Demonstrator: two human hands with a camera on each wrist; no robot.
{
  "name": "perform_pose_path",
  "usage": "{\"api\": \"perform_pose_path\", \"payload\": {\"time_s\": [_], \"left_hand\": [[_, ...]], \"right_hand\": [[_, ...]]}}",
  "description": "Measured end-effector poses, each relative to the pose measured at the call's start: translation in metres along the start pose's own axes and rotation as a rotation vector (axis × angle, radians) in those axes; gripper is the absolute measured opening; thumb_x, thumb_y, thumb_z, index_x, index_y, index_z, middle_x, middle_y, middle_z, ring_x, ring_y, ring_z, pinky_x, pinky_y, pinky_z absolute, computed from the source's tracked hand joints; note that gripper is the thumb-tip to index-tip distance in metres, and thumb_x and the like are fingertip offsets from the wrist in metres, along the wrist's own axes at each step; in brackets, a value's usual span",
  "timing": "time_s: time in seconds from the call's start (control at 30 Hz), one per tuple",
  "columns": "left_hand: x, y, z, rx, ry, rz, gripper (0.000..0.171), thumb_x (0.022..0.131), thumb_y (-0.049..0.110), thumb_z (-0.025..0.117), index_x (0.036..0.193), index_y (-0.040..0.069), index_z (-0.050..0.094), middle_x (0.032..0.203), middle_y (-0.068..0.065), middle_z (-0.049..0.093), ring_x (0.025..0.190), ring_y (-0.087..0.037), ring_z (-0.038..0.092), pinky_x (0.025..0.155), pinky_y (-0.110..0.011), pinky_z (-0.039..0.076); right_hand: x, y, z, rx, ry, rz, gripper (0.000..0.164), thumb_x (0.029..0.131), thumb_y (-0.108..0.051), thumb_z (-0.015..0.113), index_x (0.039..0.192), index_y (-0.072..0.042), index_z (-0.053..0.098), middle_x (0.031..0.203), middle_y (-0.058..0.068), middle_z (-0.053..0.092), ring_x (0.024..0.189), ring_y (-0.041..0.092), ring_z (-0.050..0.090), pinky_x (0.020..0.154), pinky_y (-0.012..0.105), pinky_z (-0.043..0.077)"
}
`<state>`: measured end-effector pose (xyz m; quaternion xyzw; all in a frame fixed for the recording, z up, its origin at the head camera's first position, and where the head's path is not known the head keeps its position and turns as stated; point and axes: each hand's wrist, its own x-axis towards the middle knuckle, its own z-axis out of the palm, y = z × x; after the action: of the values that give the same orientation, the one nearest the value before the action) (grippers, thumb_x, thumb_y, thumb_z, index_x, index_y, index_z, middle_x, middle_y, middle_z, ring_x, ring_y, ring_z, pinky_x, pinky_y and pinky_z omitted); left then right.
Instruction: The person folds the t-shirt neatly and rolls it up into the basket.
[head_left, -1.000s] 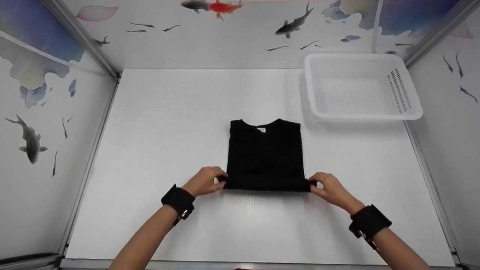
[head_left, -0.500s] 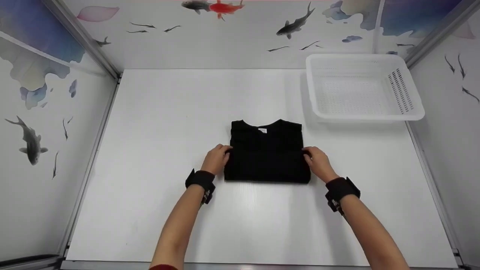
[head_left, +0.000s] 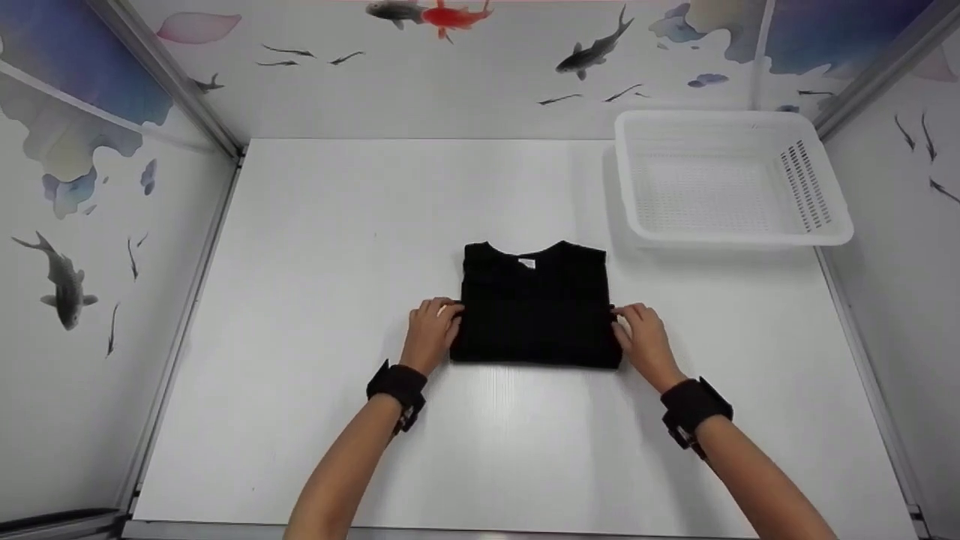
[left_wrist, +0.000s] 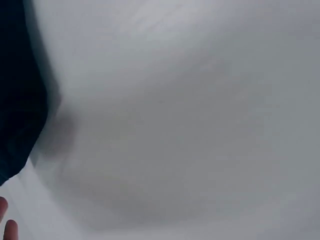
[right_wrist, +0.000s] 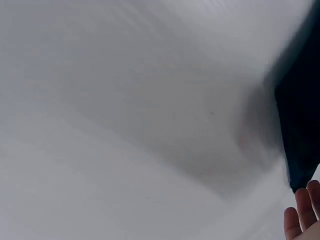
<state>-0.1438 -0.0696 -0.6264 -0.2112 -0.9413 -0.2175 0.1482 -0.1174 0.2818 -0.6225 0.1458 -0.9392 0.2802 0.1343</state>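
Note:
A black T-shirt (head_left: pixel 536 322), folded into a compact block with its neckline and white tag facing away, lies on the white table. My left hand (head_left: pixel 431 334) pinches the folded layer at the shirt's left edge. At the opposite edge, my right hand (head_left: pixel 649 341) pinches the same layer between thumb and fingers. The left wrist view has part of the dark shirt (left_wrist: pixel 20 95) at its left side and two fingertips below it. In the right wrist view, a corner of the shirt (right_wrist: pixel 302 120) meets several fingertips. Both thumbs are out of sight in the wrist views.
A white perforated plastic basket (head_left: pixel 739 240) stands at the back right of the table (head_left: pixel 337 210). Panels painted with fish (head_left: pixel 596 52) enclose the table at the back and both sides, with metal frame bars along the edges.
My hands have carried the shirt's lower edge up and over, making the block shorter. In the last half second both hands have slid slightly back toward me along its sides.

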Motion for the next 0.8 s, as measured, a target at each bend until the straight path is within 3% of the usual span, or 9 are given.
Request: {"api": "perform_pose_path", "payload": {"time_s": [0.1, 0.2, 0.33, 0.4, 0.57, 0.67, 0.73, 0.8], "left_hand": [[-0.021, -0.001, -0.006, -0.018, -0.001, 0.17, 0.016, 0.081, 0.014, 0.067, 0.096, 0.011, 0.066, 0.103, -0.004, 0.059, 0.096, -0.02, 0.054, 0.073, -0.035, 0.042], [-0.036, -0.002, -0.008, 0.025, -0.067, 0.266, 0.024, 0.078, 0.017, 0.07, 0.101, 0.011, 0.066, 0.109, -0.003, 0.059, 0.102, -0.019, 0.053, 0.076, -0.035, 0.042], [-0.04, -0.005, -0.003, 0.103, -0.175, 0.28, 0.039, 0.077, 0.021, 0.071, 0.113, 0.009, 0.062, 0.118, -0.004, 0.057, 0.109, -0.018, 0.051, 0.082, -0.034, 0.041], [-0.039, -0.005, 0.001, 0.117, -0.21, 0.268, 0.042, 0.077, 0.02, 0.071, 0.115, 0.007, 0.06, 0.119, -0.005, 0.056, 0.109, -0.018, 0.051, 0.083, -0.033, 0.041], [-0.034, -0.003, 0.008, 0.151, -0.185, 0.266, 0.037, 0.074, 0.016, 0.073, 0.107, 0.005, 0.061, 0.11, -0.006, 0.059, 0.102, -0.019, 0.055, 0.079, -0.031, 0.043], [-0.029, -0.001, 0.005, 0.155, -0.167, 0.291, 0.03, 0.072, 0.012, 0.073, 0.099, 0.005, 0.063, 0.1, -0.006, 0.061, 0.092, -0.019, 0.058, 0.076, -0.03, 0.044], [-0.026, 0.001, -0.002, 0.117, -0.198, 0.306, 0.026, 0.072, 0.01, 0.073, 0.096, 0.004, 0.064, 0.093, -0.006, 0.061, 0.085, -0.019, 0.059, 0.074, -0.029, 0.045], [-0.025, 0.005, -0.015, 0.052, -0.27, 0.315, 0.023, 0.073, 0.009, 0.071, 0.095, 0.003, 0.065, 0.088, -0.006, 0.062, 0.079, -0.018, 0.059, 0.071, -0.029, 0.045]], "right_hand": [[-0.023, -0.002, -0.004, -0.037, 0.025, -0.169, 0.023, 0.07, 0.003, 0.071, 0.091, 0.001, 0.061, 0.09, 0.015, 0.057, 0.081, 0.03, 0.055, 0.067, 0.04, 0.045], [-0.04, -0.003, -0.002, -0.087, -0.029, -0.243, 0.035, 0.065, 0.001, 0.075, 0.098, 0.002, 0.061, 0.099, 0.016, 0.057, 0.09, 0.032, 0.055, 0.074, 0.044, 0.046], [-0.047, -0.003, 0.007, -0.18, -0.13, -0.223, 0.05, 0.066, -0.002, 0.075, 0.112, 0.005, 0.057, 0.111, 0.019, 0.055, 0.104, 0.035, 0.051, 0.085, 0.049, 0.042], [-0.047, -0.003, 0.012, -0.218, -0.142, -0.224, 0.052, 0.066, -0.001, 0.075, 0.113, 0.007, 0.055, 0.112, 0.02, 0.054, 0.106, 0.036, 0.05, 0.086, 0.049, 0.041], [-0.043, -0.005, 0.023, -0.236, -0.04, -0.269, 0.047, 0.061, 0.006, 0.076, 0.104, 0.011, 0.059, 0.101, 0.022, 0.057, 0.098, 0.036, 0.053, 0.083, 0.044, 0.045], [-0.04, -0.005, 0.021, -0.211, -0.019, -0.265, 0.039, 0.061, 0.006, 0.075, 0.098, 0.009, 0.062, 0.095, 0.02, 0.06, 0.091, 0.034, 0.056, 0.079, 0.043, 0.046], [-0.039, -0.007, 0.013, -0.161, -0.07, -0.237, 0.034, 0.064, 0.005, 0.073, 0.096, 0.007, 0.062, 0.093, 0.018, 0.06, 0.089, 0.033, 0.056, 0.077, 0.042, 0.046], [-0.04, -0.01, 0.002, -0.092, -0.173, -0.191, 0.029, 0.068, 0.004, 0.07, 0.096, 0.006, 0.062, 0.092, 0.017, 0.061, 0.089, 0.031, 0.057, 0.076, 0.041, 0.047]]}}
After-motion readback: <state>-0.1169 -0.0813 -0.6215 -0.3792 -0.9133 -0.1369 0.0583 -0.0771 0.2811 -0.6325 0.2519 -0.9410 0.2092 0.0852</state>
